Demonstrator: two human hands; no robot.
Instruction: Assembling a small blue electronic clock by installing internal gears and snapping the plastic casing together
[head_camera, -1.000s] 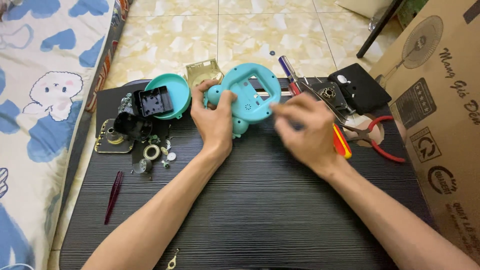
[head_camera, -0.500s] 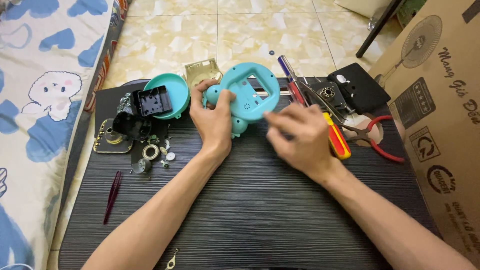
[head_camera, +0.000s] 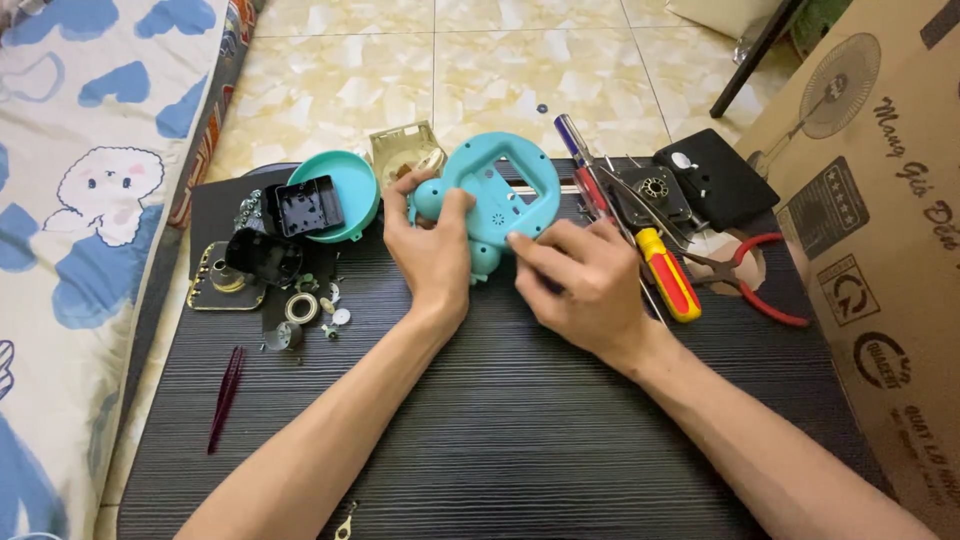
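The left hand (head_camera: 432, 250) grips the teal plastic shell (head_camera: 497, 192), fingers wrapped around it. The right hand (head_camera: 585, 280) pinches its lower edge, fingers narrow. A teal dish (head_camera: 352, 183) holds a black box (head_camera: 308, 205).

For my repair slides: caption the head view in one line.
Two hands, left and right, hold a turquoise plastic casing on a black table amid small parts.

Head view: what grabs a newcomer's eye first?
The teal shell at the mat's far middle, gripped by the left hand while the right hand touches its near edge. Next, the yellow-red screwdriver and red pliers to the right, and small parts to the left.
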